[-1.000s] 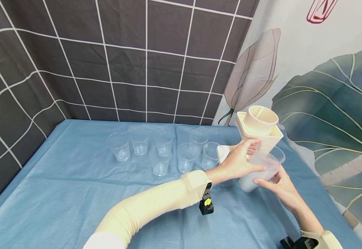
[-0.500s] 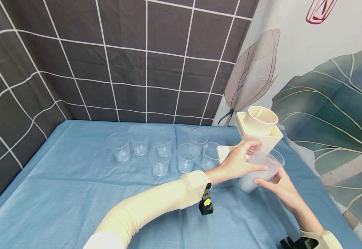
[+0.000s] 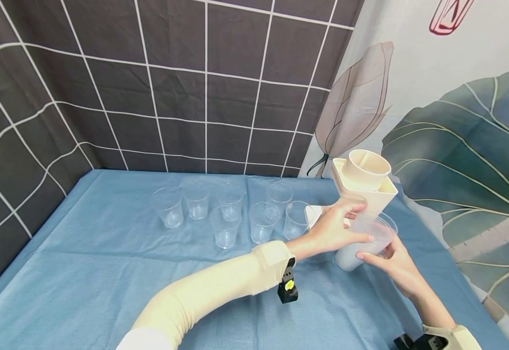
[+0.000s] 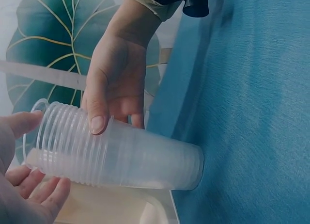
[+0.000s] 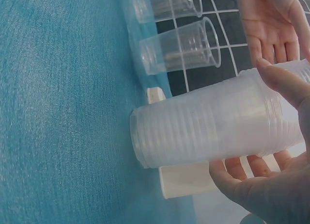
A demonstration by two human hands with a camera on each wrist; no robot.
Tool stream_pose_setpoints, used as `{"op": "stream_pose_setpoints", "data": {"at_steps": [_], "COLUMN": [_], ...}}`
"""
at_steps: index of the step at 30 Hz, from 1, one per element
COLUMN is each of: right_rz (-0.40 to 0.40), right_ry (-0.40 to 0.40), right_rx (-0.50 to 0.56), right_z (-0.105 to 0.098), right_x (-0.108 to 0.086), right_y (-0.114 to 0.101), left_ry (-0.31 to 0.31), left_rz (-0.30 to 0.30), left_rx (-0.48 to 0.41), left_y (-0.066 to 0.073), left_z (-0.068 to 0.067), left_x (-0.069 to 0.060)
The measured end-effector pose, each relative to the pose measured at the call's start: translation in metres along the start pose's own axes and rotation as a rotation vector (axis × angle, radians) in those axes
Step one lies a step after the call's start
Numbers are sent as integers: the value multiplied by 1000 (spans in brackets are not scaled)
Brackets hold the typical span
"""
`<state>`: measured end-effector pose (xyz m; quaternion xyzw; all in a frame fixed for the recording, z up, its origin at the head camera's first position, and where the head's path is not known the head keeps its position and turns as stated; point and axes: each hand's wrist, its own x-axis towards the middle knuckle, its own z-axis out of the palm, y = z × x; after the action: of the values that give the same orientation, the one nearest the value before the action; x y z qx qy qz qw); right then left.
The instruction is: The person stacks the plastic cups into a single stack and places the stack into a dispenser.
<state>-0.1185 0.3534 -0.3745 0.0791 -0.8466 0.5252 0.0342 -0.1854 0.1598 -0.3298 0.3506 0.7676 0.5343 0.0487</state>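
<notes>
A tall stack of nested clear plastic cups stands on the blue cloth at the right, slightly tilted in the head view. My right hand grips its right side, thumb in front; in the right wrist view the right-hand fingers curl beneath the stack. At the stack's upper end, my left hand holds the top cup by its rim. The left wrist view shows the left thumb on one side of that rim and the other fingers opposite.
Several single clear cups stand upright in two loose rows left of the hands. Behind the stack is a cream square container topped by a round cream cup. A dark gridded curtain hangs behind the table.
The top cup's rim has sunk slightly toward the stack, with my left hand shifting a little. My right hand keeps its hold, and the single cups stay put.
</notes>
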Motion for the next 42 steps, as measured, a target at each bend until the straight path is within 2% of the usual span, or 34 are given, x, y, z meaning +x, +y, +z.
{"op": "stream_pose_setpoints", "data": {"at_steps": [8,19,28,42], "right_rz": [8,0,13,-4], "right_ry": [1,1,6,0], "right_rx": [-3,-11,-29,-12], "right_z": [0,0,0,0], "right_x": [-1,-1,-2,0], "right_y": [1,1,1,0], "left_ry": [-3,-3,-2,-6], "left_rz": [5,-24,-29,-76], "left_rx": [-2,-31,8,-13], "left_y": [0,-3,-5,-6], "left_z": [1,2,2,3], "left_x": [-2,-3,-3,-3]}}
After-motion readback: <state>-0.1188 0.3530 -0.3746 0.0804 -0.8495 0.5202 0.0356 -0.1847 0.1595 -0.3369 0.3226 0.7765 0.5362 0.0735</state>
